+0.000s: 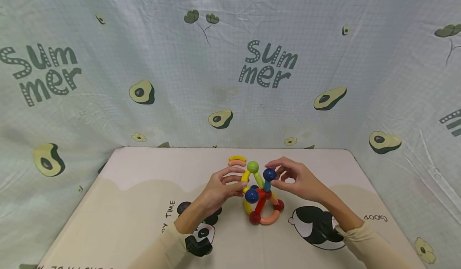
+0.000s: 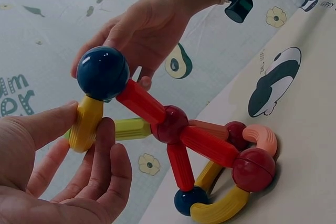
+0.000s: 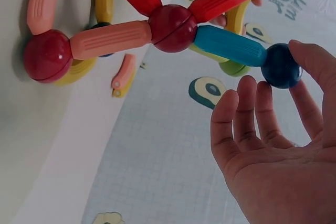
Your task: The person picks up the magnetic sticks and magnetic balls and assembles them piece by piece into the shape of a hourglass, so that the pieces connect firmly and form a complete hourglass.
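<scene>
A magnetic ball-and-stick structure stands on the table, its red centre ball [image 3: 173, 28] joined to red, salmon, green and blue sticks. My left hand [image 1: 223, 189] pinches a curved yellow stick [image 2: 86, 124] between thumb and fingers, beside a dark blue ball [image 2: 103, 73]. On the other side, my right hand [image 1: 297, 179] holds another dark blue ball [image 3: 282, 66] with thumb and fingertips. That ball sits at the end of a blue stick [image 3: 231, 45]. A light green ball [image 1: 253, 167] tops the structure. Below, curved sticks and red balls [image 1: 255, 217] form a ring.
Loose curved sticks, one yellow [image 1: 237, 158] and one salmon [image 1: 236, 163], lie behind the structure. The pale table mat [image 1: 144, 217] carries panda prints. A patterned curtain [image 1: 173, 61] hangs behind the table and along its sides.
</scene>
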A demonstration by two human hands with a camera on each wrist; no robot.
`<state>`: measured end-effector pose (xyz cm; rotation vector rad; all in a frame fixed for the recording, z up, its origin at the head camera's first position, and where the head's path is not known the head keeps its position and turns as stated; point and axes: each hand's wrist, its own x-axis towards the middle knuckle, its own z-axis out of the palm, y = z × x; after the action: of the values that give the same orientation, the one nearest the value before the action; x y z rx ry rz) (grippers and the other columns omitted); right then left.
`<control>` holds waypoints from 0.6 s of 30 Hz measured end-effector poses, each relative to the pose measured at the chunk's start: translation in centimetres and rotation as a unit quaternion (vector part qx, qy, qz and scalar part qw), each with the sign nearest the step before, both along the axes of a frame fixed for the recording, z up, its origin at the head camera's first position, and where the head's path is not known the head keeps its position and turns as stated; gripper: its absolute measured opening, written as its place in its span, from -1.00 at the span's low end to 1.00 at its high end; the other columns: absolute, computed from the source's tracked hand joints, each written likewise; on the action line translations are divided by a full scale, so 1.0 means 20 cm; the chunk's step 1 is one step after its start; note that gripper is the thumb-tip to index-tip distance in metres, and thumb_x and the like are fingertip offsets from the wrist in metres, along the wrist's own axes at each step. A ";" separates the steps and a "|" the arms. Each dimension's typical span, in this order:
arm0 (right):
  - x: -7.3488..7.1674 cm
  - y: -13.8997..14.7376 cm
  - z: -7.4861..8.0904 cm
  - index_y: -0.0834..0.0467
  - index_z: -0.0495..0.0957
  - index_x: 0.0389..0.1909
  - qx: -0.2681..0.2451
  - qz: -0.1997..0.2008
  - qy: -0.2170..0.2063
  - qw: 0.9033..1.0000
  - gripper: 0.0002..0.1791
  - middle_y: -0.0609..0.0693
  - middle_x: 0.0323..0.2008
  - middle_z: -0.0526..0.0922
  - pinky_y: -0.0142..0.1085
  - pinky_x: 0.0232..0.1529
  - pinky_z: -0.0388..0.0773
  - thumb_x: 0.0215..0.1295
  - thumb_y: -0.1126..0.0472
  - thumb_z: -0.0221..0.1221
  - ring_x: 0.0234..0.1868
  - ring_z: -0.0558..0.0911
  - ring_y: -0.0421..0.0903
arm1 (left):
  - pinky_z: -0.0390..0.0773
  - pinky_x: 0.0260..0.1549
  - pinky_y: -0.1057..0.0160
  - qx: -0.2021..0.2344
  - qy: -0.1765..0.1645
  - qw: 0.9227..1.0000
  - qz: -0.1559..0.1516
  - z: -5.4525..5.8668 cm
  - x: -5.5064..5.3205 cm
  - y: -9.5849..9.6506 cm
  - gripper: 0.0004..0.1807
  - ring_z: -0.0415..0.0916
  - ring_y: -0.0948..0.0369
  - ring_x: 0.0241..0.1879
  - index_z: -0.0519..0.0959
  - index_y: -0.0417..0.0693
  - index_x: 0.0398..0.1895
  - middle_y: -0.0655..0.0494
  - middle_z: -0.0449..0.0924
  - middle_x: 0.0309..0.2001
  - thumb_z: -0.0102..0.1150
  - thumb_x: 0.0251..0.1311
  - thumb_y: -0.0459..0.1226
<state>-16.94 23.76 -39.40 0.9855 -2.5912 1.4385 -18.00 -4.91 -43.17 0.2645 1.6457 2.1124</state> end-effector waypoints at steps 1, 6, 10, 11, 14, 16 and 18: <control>0.00 0.00 0.00 0.09 0.53 0.26 -0.002 -0.002 -0.002 1.000 -0.49 -0.03 -0.02 0.61 -0.28 -0.14 0.67 0.29 0.33 0.37 -0.13 0.66 -0.09 | 0.69 -0.10 0.16 0.001 0.000 1.000 0.000 0.00 0.00 0.00 -0.51 0.70 0.10 -0.16 0.50 -0.19 0.29 -0.11 0.66 0.01 0.34 0.32 -0.37; 0.00 0.03 -0.06 0.10 0.46 0.35 -0.013 -0.026 -0.017 0.999 -0.38 0.02 -0.01 0.61 -0.27 -0.10 0.68 0.27 0.32 0.39 -0.11 0.67 -0.04 | 0.69 -0.10 0.16 0.002 -0.001 1.000 0.000 -0.01 0.00 0.00 -0.52 0.69 0.10 -0.16 0.49 -0.19 0.30 -0.11 0.65 0.01 0.33 0.33 -0.37; 0.01 0.06 -0.15 0.10 0.45 0.36 -0.011 -0.035 -0.037 0.999 -0.38 0.06 0.06 0.63 -0.28 -0.07 0.67 0.29 0.28 0.39 -0.06 0.67 0.05 | 0.69 -0.10 0.16 0.002 -0.001 1.000 0.001 -0.01 0.00 0.00 -0.51 0.69 0.10 -0.16 0.49 -0.20 0.29 -0.11 0.65 0.00 0.34 0.33 -0.37; 0.01 0.06 -0.18 0.09 0.45 0.35 -0.009 -0.034 -0.044 0.998 -0.39 0.08 0.06 0.63 -0.27 -0.07 0.67 0.29 0.27 0.39 -0.05 0.67 0.07 | 0.69 -0.10 0.16 0.002 0.000 1.000 0.001 -0.01 0.00 0.00 -0.51 0.70 0.10 -0.16 0.49 -0.20 0.29 -0.11 0.65 0.00 0.34 0.32 -0.36; 0.01 0.08 -0.26 0.13 0.46 0.31 0.000 -0.028 -0.069 0.997 -0.44 0.13 0.04 0.64 -0.27 -0.06 0.66 0.31 0.25 0.38 -0.04 0.67 0.11 | 0.69 -0.10 0.16 0.003 0.000 1.000 0.002 -0.01 0.00 0.00 -0.51 0.70 0.09 -0.16 0.49 -0.20 0.29 -0.11 0.66 -0.01 0.34 0.32 -0.36; 0.02 0.08 -0.30 0.15 0.48 0.26 0.009 -0.020 -0.081 0.996 -0.49 0.14 0.00 0.64 -0.27 -0.05 0.65 0.33 0.24 0.37 -0.04 0.66 0.09 | 0.69 -0.09 0.16 0.003 0.000 1.000 0.002 -0.01 0.00 0.00 -0.51 0.70 0.09 -0.16 0.49 -0.19 0.29 -0.11 0.66 0.00 0.34 0.32 -0.36; 0.02 0.08 -0.33 0.17 0.49 0.24 0.018 -0.011 -0.091 0.996 -0.52 0.11 -0.03 0.64 -0.27 -0.04 0.65 0.34 0.24 0.36 -0.05 0.66 0.04 | 0.69 -0.10 0.15 0.001 0.000 1.000 0.003 -0.01 0.00 0.00 -0.52 0.70 0.09 -0.15 0.50 -0.19 0.29 -0.11 0.66 0.00 0.34 0.32 -0.36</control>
<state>-16.48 25.33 -46.08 0.8624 -2.7528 1.5519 -18.03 -4.90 -43.38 0.2623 1.6457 2.1185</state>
